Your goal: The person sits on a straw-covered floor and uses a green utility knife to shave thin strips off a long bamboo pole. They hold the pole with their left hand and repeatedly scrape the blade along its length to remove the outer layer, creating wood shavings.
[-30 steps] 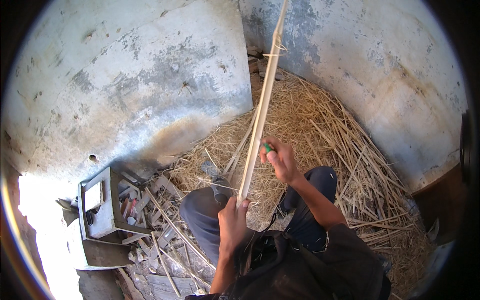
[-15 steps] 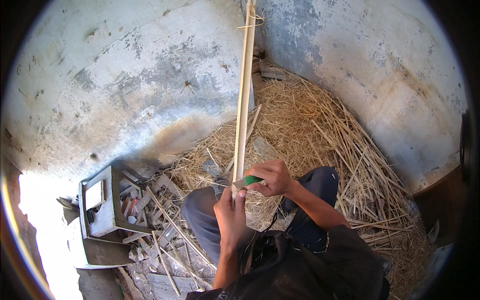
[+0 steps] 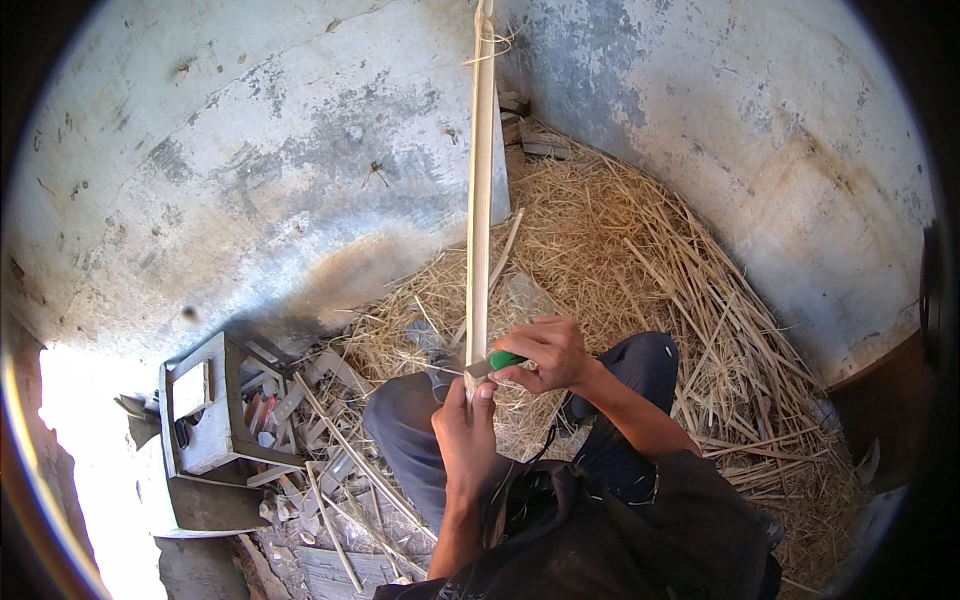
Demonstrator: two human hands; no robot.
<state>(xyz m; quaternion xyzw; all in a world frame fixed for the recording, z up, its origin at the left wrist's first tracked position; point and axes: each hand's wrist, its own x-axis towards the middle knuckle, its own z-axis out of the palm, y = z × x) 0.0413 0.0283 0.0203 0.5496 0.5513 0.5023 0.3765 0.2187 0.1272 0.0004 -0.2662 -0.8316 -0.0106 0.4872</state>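
Pale strip [image 3: 479, 220] in left hand [image 3: 465, 435]; right hand [image 3: 550, 352] angles knife [image 3: 494, 362] inward.

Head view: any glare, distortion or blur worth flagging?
Head view, left: a burnt-out white patch; head view, corners: lost to the black fisheye rim; head view, centre: the bare hands and green-handled, grey-bladed tool read clearly.

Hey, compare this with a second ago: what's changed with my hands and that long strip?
Your right hand, gripping the green-handled knife, has come down and left toward your left hand. The pale strip's far end has swung left. Nothing was let go: your left hand still holds the strip's near end. The straw heap looks unchanged.
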